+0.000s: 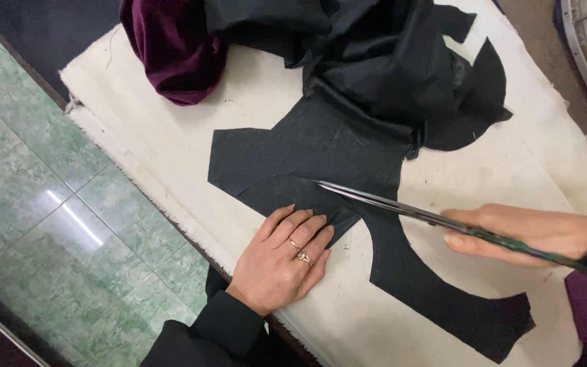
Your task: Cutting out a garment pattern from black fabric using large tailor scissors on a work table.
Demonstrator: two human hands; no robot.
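A black fabric piece, cut to a curved pattern shape, lies flat on the cream cloth that covers the tabletop, and a pair of long scissors rests its blade tips across the middle of it. The right hand is closed around the green scissor handles, blades nearly together. The left hand, with rings on one finger, lies flat with fingers together, pressing down a folded edge of the fabric. To my eye most outlines are already cut: a long curved strip runs off to the lower right, while the part under the blades looks unfinished. Beyond it sits a heap of more black cloth and a maroon velvet bundle. Green tiled floor shows past the edge.
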